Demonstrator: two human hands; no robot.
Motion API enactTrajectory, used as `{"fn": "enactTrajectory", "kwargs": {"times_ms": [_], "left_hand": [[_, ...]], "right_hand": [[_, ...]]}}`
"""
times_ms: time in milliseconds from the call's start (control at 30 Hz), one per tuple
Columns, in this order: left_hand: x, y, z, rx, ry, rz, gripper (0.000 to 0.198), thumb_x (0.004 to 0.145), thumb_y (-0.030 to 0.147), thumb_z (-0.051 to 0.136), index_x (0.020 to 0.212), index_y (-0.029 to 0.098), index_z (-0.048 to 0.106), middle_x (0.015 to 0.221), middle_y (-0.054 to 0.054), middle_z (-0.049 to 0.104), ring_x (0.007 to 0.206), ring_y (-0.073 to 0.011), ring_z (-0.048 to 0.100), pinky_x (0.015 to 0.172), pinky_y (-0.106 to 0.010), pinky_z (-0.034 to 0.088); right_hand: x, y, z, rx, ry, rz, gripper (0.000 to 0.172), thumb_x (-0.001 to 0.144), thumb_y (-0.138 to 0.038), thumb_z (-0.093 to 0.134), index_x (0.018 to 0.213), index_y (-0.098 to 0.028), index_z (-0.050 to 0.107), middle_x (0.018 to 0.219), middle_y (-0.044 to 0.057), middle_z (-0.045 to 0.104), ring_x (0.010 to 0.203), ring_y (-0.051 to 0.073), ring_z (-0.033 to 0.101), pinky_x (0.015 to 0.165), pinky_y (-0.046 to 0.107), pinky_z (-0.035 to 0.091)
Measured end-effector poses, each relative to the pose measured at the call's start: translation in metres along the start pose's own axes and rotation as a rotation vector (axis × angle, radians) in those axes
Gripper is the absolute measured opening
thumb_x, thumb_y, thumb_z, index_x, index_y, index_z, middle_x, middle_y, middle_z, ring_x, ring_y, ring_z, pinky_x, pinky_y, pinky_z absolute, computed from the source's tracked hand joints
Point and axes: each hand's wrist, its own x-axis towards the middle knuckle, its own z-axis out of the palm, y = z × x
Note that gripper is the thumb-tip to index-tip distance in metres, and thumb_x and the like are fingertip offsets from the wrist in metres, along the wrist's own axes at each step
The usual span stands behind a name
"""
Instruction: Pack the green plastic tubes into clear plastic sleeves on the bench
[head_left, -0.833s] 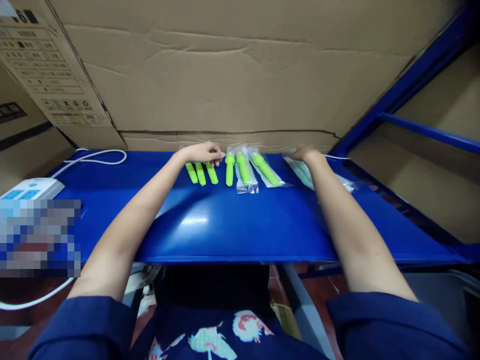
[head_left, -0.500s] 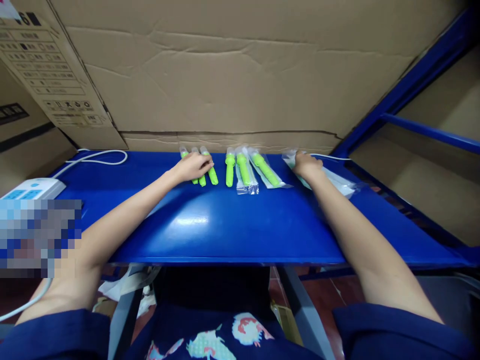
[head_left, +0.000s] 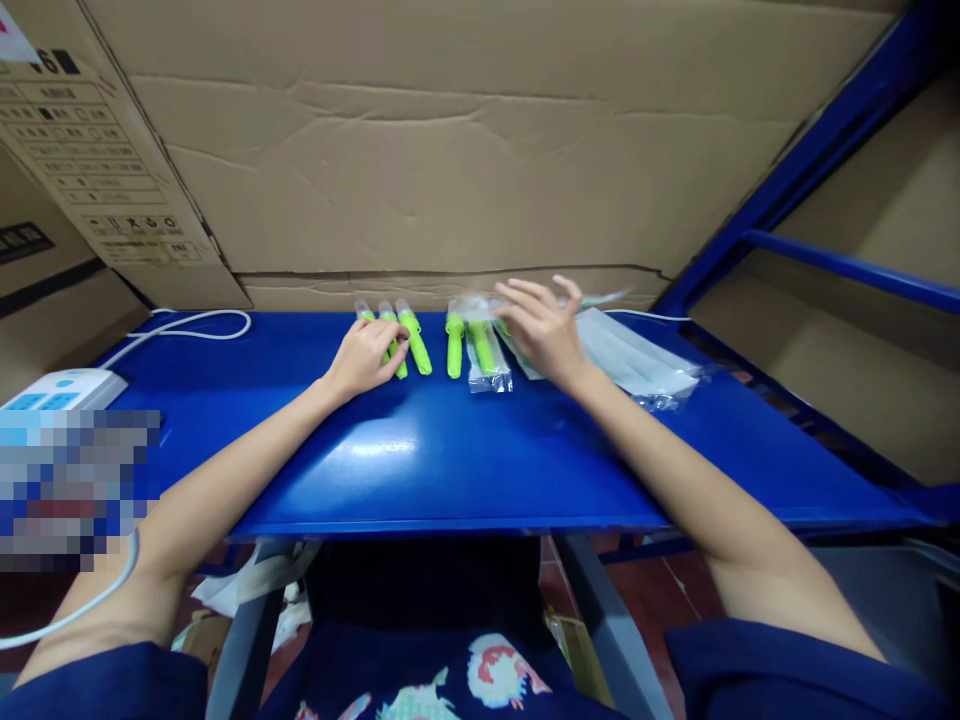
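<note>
Several bright green pens with clear caps lie in a row at the back of a blue table (head_left: 450, 460). My left hand (head_left: 364, 358) rests on the left group, its fingers curled over the lower ends of two of them, beside a third green pen (head_left: 416, 348). A single pen (head_left: 454, 345) lies to the right, then a pen in a clear bag (head_left: 485, 352). My right hand (head_left: 541, 328) hovers over another bagged pen, which it mostly hides, with its fingers spread. A blurred clear film shows by its fingertips.
A pile of clear bags (head_left: 637, 362) lies right of my right hand. A white power strip (head_left: 56, 385) and white cable (head_left: 187, 322) sit at the left. Cardboard boxes (head_left: 450, 170) wall the back. A blue shelf frame (head_left: 825, 265) rises on the right.
My right hand left the pile of bags and swung left over the bagged pens, fingers spreading. My left hand slid back toward me along the left pens.
</note>
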Motion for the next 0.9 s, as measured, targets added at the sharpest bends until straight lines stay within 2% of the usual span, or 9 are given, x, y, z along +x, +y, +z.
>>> {"fn": "enactTrajectory", "kwargs": {"times_ms": [100, 200, 333, 467, 567, 700, 800, 900], "left_hand": [[-0.001, -0.003, -0.001, -0.036, 0.009, -0.013, 0.038, 0.098, 0.036, 0.042, 0.125, 0.014, 0.058, 0.113, -0.016, 0.073, 0.106, -0.0293, 0.068, 0.096, -0.043, 0.042], [-0.002, -0.004, 0.001, -0.132, 0.056, -0.062, 0.043, 0.099, 0.038, 0.043, 0.132, 0.013, 0.052, 0.115, -0.015, 0.072, 0.107, -0.0276, 0.069, 0.100, -0.043, 0.043], [-0.002, -0.002, 0.008, -0.463, 0.036, -0.163, 0.042, 0.103, 0.046, 0.040, 0.129, 0.015, 0.051, 0.114, -0.015, 0.073, 0.111, -0.0244, 0.069, 0.101, -0.041, 0.048], [-0.002, 0.005, 0.016, -0.796, -0.032, -0.233, 0.050, 0.099, 0.052, 0.045, 0.134, 0.017, 0.046, 0.131, -0.019, 0.066, 0.124, -0.0240, 0.063, 0.104, -0.040, 0.049], [-0.002, 0.013, 0.018, -0.933, -0.042, -0.274, 0.056, 0.093, 0.053, 0.057, 0.135, 0.018, 0.046, 0.130, -0.017, 0.066, 0.123, -0.0240, 0.064, 0.101, -0.037, 0.051], [0.000, 0.013, 0.014, -0.960, -0.040, -0.357, 0.057, 0.085, 0.050, 0.067, 0.129, 0.017, 0.052, 0.103, -0.009, 0.070, 0.095, -0.0201, 0.069, 0.081, -0.031, 0.055], [0.003, -0.005, 0.004, -0.896, 0.052, -0.387, 0.059, 0.084, 0.046, 0.065, 0.131, 0.016, 0.051, 0.094, -0.006, 0.069, 0.086, -0.0177, 0.067, 0.074, -0.027, 0.053], [0.001, -0.037, -0.011, -0.763, 0.034, -0.392, 0.054, 0.082, 0.045, 0.062, 0.126, 0.014, 0.058, 0.091, -0.006, 0.070, 0.079, -0.0177, 0.064, 0.069, -0.027, 0.050]], "right_hand": [[-0.009, -0.028, 0.013, 0.072, 0.015, -0.166, 0.031, 0.103, -0.027, 0.044, 0.107, -0.034, 0.074, 0.153, 0.000, 0.055, 0.142, 0.033, 0.044, 0.115, 0.062, 0.019], [-0.017, -0.038, 0.023, 0.090, 0.026, -0.213, 0.028, 0.102, -0.029, 0.050, 0.103, -0.035, 0.077, 0.155, -0.001, 0.052, 0.141, 0.035, 0.043, 0.112, 0.060, 0.023], [-0.020, -0.035, 0.033, 0.111, 0.010, -0.179, 0.028, 0.100, -0.030, 0.054, 0.113, -0.038, 0.078, 0.155, 0.001, 0.051, 0.140, 0.039, 0.043, 0.111, 0.062, 0.026], [-0.019, -0.035, 0.041, 0.174, 0.011, -0.231, 0.034, 0.101, -0.029, 0.053, 0.126, -0.040, 0.073, 0.155, 0.004, 0.050, 0.140, 0.038, 0.045, 0.108, 0.061, 0.036], [-0.018, -0.042, 0.043, 0.243, -0.003, -0.298, 0.041, 0.102, -0.028, 0.051, 0.139, -0.041, 0.063, 0.159, 0.006, 0.044, 0.143, 0.035, 0.044, 0.107, 0.059, 0.043], [-0.018, -0.051, 0.046, 0.281, -0.043, -0.245, 0.060, 0.100, -0.036, 0.057, 0.157, -0.039, 0.041, 0.166, 0.009, 0.030, 0.150, 0.038, 0.036, 0.114, 0.063, 0.040], [-0.019, -0.051, 0.050, 0.310, 0.004, -0.177, 0.078, 0.098, -0.042, 0.059, 0.165, -0.031, 0.019, 0.169, 0.016, 0.021, 0.153, 0.039, 0.029, 0.118, 0.065, 0.034], [-0.020, -0.045, 0.055, 0.333, -0.006, -0.154, 0.076, 0.101, -0.042, 0.051, 0.164, -0.023, 0.011, 0.165, 0.022, 0.029, 0.151, 0.037, 0.036, 0.117, 0.064, 0.035]]}}
